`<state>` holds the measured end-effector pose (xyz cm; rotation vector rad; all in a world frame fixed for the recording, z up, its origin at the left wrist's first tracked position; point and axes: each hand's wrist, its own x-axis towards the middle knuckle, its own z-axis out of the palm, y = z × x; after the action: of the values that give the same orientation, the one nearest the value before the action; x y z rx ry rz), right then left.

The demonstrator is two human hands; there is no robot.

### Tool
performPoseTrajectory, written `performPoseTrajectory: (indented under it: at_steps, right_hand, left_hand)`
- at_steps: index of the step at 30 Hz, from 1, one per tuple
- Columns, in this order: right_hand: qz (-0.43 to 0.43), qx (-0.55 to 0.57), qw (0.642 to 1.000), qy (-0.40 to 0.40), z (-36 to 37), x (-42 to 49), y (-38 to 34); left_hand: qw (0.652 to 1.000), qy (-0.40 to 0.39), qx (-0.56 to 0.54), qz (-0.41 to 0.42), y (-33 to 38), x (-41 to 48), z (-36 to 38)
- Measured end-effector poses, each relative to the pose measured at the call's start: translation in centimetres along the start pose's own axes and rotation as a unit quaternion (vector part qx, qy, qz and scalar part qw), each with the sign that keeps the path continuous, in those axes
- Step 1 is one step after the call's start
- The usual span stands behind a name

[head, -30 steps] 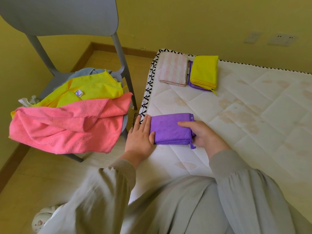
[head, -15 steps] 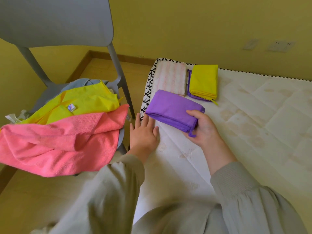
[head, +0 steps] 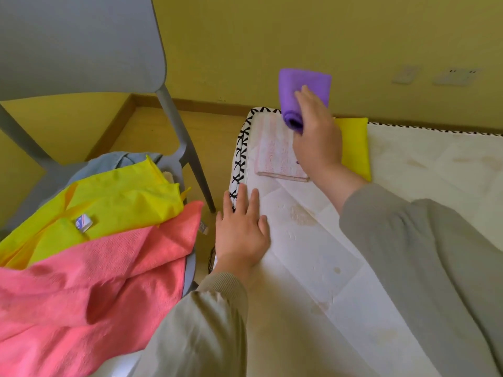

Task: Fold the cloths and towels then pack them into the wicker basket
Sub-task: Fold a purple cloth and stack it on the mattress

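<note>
My right hand (head: 317,142) holds a folded purple cloth (head: 302,88) in the air above the far corner of the white mattress (head: 313,268). Under it lie a folded pale pink towel (head: 277,156) and a folded yellow cloth (head: 353,145), partly hidden by my hand. My left hand (head: 241,229) rests flat and open on the mattress's near left edge. Unfolded yellow (head: 109,205) and pink (head: 89,289) cloths are heaped on the grey chair (head: 81,44) at left, over a pale blue cloth (head: 109,161). No wicker basket is in view.
A yellow wall with sockets (head: 457,76) runs behind the mattress. Wooden floor (head: 190,137) shows between the chair and the mattress. My grey sleeves and lap fill the lower part of the view.
My right hand lifted the folded purple cloth off the mattress and carried it away from me, up over the folded stack at the far corner. My left hand stayed flat on the mattress edge.
</note>
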<state>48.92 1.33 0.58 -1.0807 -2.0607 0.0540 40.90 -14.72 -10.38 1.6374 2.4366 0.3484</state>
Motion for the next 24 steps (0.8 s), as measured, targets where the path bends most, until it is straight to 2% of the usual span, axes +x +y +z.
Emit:
performPoseTrajectory:
  at_steps: [1,2,4,5,12,16,17,19,21,22,24]
  right_hand:
    - [-0.049,-0.057,0.997,-0.033,1.1,0.4,0.5]
    - [-0.078,-0.118,0.984,-0.105,1.9,0.5,0.7]
    - [-0.092,-0.213,0.939,-0.253,3.7,-0.4,0.7]
    - [-0.085,-0.24,0.923,-0.288,4.2,-1.2,0.8]
    - [-0.03,-0.256,0.902,-0.345,4.2,-1.5,0.1]
    - [0.02,-0.188,0.89,-0.416,2.6,-0.3,-0.7]
    - [0.045,-0.153,0.901,-0.404,2.1,0.7,-1.0]
    - [0.071,-0.09,0.941,-0.319,1.8,3.3,-1.4]
    - [0.047,-0.082,0.967,-0.238,2.6,5.0,-1.0]
    - [0.03,-0.104,0.964,-0.244,3.3,5.0,-0.3]
    - [0.018,-0.169,0.93,-0.325,5.5,3.1,1.6]
  left_hand:
    - [1.0,0.0,-0.002,0.001,0.0,0.2,0.0]
    - [1.0,0.001,-0.004,0.0,0.1,0.3,0.1]
    - [1.0,0.001,-0.009,-0.002,0.1,0.6,0.1]
    - [1.0,-0.001,-0.011,-0.003,0.2,0.6,0.1]
    - [1.0,0.0,0.001,-0.002,0.1,0.9,0.0]
    - [1.0,0.001,0.002,0.001,0.2,0.7,-0.1]
    - [1.0,0.001,0.001,0.002,0.2,0.7,-0.1]
    - [1.0,0.003,0.0,0.003,0.1,0.7,0.0]
    - [1.0,0.006,-0.005,0.004,0.1,0.8,-0.1]
    - [1.0,0.004,-0.004,0.004,0.1,0.8,-0.1]
    - [1.0,0.002,-0.002,0.004,0.2,0.8,0.0]
